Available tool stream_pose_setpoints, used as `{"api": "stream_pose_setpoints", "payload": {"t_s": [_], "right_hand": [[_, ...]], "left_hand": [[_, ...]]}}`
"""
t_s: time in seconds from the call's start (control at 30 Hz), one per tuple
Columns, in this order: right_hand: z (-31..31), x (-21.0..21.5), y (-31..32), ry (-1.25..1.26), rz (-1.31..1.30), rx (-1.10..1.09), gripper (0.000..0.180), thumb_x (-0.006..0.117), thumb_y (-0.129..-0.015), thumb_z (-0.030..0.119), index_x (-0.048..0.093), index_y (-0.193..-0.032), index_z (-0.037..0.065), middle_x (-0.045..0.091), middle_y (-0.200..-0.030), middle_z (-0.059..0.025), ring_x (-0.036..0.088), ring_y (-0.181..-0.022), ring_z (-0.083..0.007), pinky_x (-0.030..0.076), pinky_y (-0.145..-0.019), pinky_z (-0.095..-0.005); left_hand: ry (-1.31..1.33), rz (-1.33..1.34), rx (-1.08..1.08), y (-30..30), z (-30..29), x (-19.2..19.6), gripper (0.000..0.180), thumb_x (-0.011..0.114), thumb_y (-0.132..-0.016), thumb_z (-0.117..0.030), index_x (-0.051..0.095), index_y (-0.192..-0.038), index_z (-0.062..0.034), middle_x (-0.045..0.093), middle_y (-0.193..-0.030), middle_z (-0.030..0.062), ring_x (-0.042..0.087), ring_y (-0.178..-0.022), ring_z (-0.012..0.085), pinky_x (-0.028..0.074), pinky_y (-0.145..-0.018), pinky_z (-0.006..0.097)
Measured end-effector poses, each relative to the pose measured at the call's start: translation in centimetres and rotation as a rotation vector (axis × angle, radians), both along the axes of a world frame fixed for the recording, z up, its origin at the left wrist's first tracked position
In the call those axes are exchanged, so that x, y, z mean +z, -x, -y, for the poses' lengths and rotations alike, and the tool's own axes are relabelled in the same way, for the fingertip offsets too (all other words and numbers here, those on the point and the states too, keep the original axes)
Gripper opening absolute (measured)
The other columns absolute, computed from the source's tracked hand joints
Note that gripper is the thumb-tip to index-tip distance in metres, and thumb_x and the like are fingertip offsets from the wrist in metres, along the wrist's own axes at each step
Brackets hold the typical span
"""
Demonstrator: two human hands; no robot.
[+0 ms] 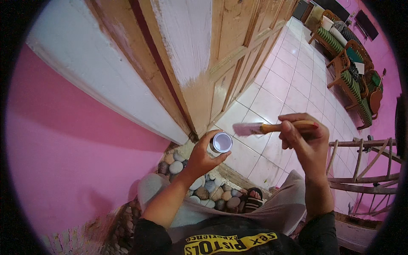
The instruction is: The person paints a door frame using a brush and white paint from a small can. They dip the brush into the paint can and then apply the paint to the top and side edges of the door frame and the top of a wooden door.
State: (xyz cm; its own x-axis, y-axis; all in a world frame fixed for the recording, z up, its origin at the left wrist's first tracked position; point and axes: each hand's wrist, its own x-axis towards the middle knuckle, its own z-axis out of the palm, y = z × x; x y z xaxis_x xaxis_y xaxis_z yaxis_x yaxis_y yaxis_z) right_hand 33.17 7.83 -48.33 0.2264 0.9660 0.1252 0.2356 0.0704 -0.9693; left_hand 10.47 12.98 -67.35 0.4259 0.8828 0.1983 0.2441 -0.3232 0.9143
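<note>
My left hand [202,155] is wrapped round a small paint can [222,143] with pale lilac-white paint inside, its open top facing up. In my right hand [304,138] is a paintbrush [272,127], pinched by its wooden handle. The bristles are coated in pale paint and point left, above and to the right of the can, apart from it. Beyond my hands stands a wooden door [231,55]. Its near vertical strip carries pale paint [187,38] on the upper part, ending in rough streaks; bare brown wood shows below.
A pink wall [76,140] and a white-painted frame [102,72] rise at the left. Rounded stones [208,191] lie below my left hand, near my sandalled foot [254,199]. White tiles [272,93] stretch right, toward cushioned wooden chairs [350,80]. A wooden rack [365,170] stands close at right.
</note>
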Motion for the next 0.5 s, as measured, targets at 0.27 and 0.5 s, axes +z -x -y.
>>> {"api": "stream_pose_setpoints", "payload": {"t_s": [0.27, 0.5], "right_hand": [[-0.2, -4.7, 1.6, -0.148, 0.39, 0.157, 0.009, 0.073, -0.093, 0.008, 0.07, -0.096, 0.0, 0.072, -0.079, -0.0093, 0.065, -0.061, -0.0116, 0.05, -0.054, -0.026], [-1.3, -6.9, 3.3, -0.067, 0.457, 0.228, 0.015, 0.076, -0.09, 0.013, 0.069, -0.098, 0.002, 0.071, -0.082, -0.0154, 0.071, -0.067, -0.0269, 0.055, -0.059, -0.0343]], "left_hand": [[0.021, 0.082, -0.03, 0.1, -0.1, -0.4, 0.066, 0.086, -0.079, -0.016, 0.054, -0.135, -0.0042, 0.062, -0.129, 0.0137, 0.059, -0.122, 0.0245, 0.046, -0.105, 0.038], [-0.029, 0.052, -0.028, 0.0, 0.0, -0.3, 0.067, 0.085, -0.079, -0.015, 0.052, -0.137, -0.0048, 0.062, -0.127, 0.0144, 0.062, -0.118, 0.0277, 0.05, -0.101, 0.038]]}}
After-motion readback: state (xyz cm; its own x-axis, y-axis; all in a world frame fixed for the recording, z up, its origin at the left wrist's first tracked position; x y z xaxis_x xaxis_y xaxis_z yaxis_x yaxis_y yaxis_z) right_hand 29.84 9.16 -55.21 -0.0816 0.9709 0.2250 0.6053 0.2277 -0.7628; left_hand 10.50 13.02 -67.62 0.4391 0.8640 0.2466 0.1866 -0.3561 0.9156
